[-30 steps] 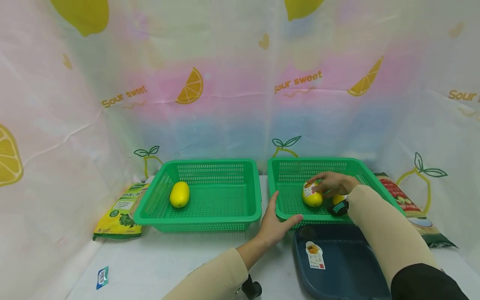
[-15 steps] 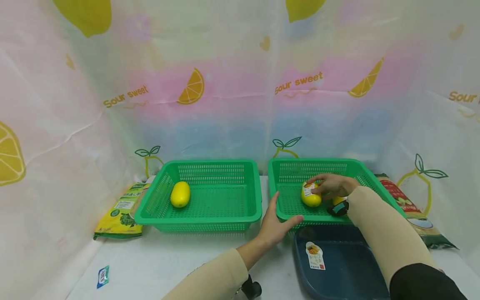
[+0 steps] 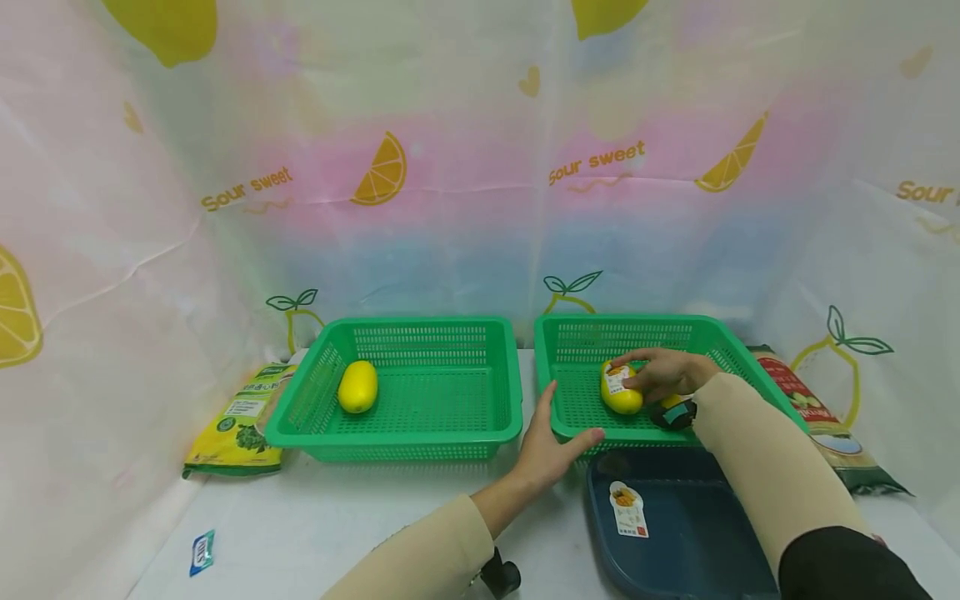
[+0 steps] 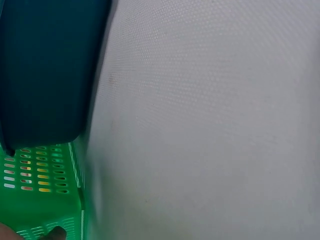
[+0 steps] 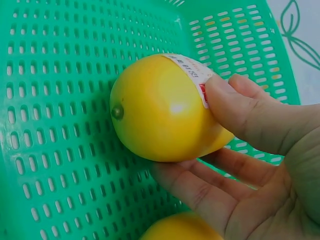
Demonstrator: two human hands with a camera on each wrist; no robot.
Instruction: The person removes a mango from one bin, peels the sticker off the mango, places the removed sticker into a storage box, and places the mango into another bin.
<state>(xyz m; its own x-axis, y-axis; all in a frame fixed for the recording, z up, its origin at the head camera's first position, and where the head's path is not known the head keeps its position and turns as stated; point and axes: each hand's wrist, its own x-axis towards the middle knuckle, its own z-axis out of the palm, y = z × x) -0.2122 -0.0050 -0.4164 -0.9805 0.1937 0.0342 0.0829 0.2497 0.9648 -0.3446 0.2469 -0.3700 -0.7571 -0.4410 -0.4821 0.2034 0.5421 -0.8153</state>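
Note:
In the head view my right hand reaches into the right green basket and holds a yellow lemon-like fruit with a white sticker. The right wrist view shows the thumb on the sticker side and fingers curled under the fruit, its green stem spot facing the basket wall. Below it lies a second yellow fruit, partly cut off by the frame. My left hand rests at the near left corner of that basket, its fingers along the outer side and its thumb stretched along the front.
A left green basket holds one yellow fruit. A dark blue tray with a sticker stands before the right basket. Bagged goods flank both baskets: a yellow bag and a red-green bag. A small blue packet lies front left.
The held fruit and my right hand have shifted very slightly left within the right basket. My left hand stays at the basket's corner.

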